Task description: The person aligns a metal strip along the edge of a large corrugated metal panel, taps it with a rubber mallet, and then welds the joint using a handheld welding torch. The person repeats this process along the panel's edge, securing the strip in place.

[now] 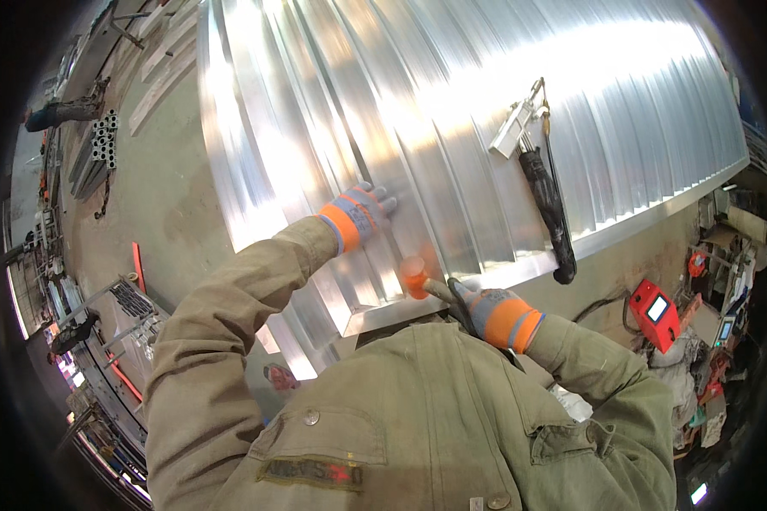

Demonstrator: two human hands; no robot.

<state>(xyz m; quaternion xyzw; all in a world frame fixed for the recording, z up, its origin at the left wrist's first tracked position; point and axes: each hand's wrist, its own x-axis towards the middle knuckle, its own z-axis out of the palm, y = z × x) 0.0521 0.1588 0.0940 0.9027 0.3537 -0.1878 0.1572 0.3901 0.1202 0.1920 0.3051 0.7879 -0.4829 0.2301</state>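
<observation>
Ribbed silvery metal panelling (473, 200) spans twelve o'clock; the grey-and-orange-gloved left hand (358, 215), at eleven, lies on it, empty; the matching right hand (498, 315), at four, grasps an orange-headed, pale-handled mallet (414, 277); slipping fingers could dent the metal

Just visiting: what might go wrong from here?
The orange-headed mallet in the right hand could strike the left hand, resting on the ribbed metal panel. A stray blow might dent the panel. The black-handled tool lies with one end at the panel's edge, so knocks might shake it off.
</observation>
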